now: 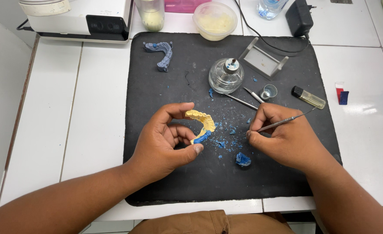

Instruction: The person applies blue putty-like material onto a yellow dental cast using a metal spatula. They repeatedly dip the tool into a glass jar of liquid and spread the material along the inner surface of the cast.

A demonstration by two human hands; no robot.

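The left hand (165,141) is pinching a yellow, blue-waxed dental cast (202,123) in a narrow grip, while the right hand (282,138) is clasping a thin metal tool (287,120).

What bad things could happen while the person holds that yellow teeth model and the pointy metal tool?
1. The yellow teeth model is pinched only by the fingertips of the left hand, above the black mat; it might slip and chip.
2. The thin metal tool in the right hand has its working end near the fingers, so a slip could poke them.
3. The glass burner stands just beyond the hands; a reach could knock it.
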